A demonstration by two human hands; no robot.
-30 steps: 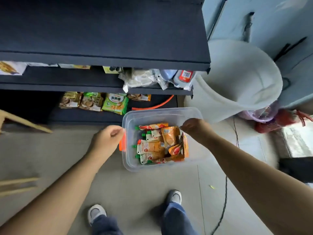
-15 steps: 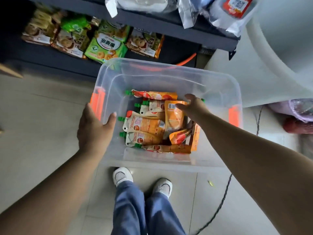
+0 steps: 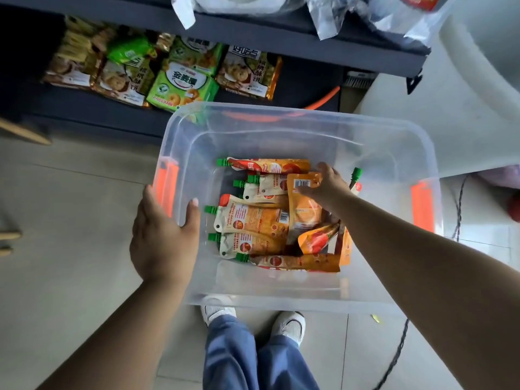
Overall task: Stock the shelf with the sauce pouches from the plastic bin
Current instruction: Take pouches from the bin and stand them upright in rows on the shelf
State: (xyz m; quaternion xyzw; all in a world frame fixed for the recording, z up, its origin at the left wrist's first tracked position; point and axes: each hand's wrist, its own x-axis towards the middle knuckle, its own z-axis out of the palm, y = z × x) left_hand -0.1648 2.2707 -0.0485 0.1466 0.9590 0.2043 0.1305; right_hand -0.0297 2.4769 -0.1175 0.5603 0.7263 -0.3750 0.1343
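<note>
So, pouches (image 3: pixel 253 220): lay heaped in the clear bin (image 3: pixel 295 114), in front of the shelf (image 3: pixel 281 38).
Left hand (image 3: pixel 161 237): clasped the bin's left rim, thumb inside.
Right hand (image 3: pixel 329 184): fingers curled over an orange pouch (image 3: pixel 305 209) at its top edge.
Handling: probably light, soft and slick; best pinched at the stiffer seam or cap.

We read 金麦圈 on a green biscuit pack (image 3: pixel 183 85) just beyond the plastic bin's (image 3: pixel 295 116) far left corner, 好吃点 and 核桃酥饼 on a brown pack (image 3: pixel 247 76) beyond its far rim, a barcode on an orange pouch (image 3: pixel 305 209) inside the bin, digits too small for us to read.
</note>
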